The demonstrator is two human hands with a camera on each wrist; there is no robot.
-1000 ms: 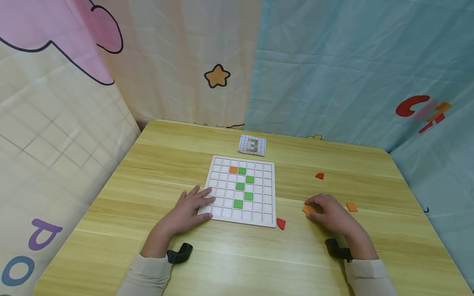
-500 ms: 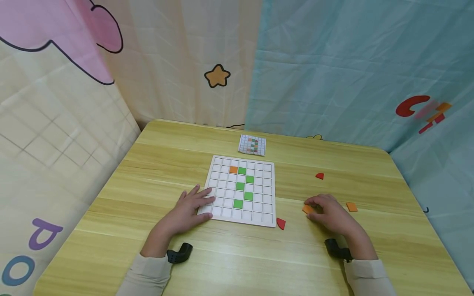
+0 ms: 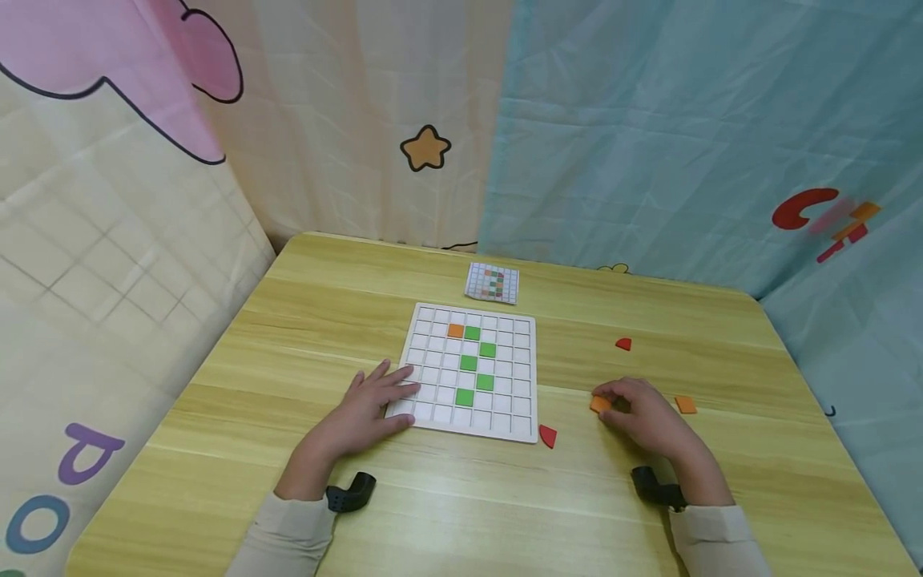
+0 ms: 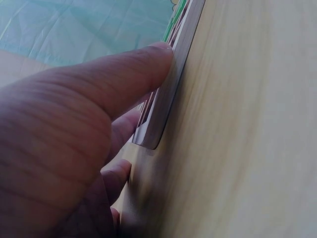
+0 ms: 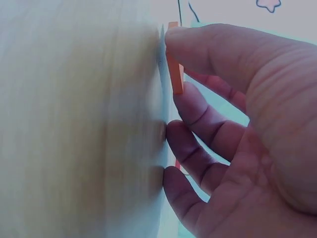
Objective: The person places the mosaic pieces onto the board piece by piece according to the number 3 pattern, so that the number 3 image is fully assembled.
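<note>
My left hand lies with spread fingers on the near left corner of a white grid board. In the left wrist view, the thumb presses on the edge of the board. My right hand is to the right of the board, pinching an orange square tile between thumb and fingers. The right wrist view shows this tile tilted on edge, close over the table, with the other fingertips at the tabletop. Set in the grid are an orange tile and several green tiles.
A red quarter-circle piece lies by the board's near right corner; another red piece is farther back. One orange tile lies right of my right hand. Behind the board is a small pattern card. Curtains border the table.
The orange tile in my right fingers has turned and risen slightly. My left hand stays on the board, and the other pieces have not moved.
</note>
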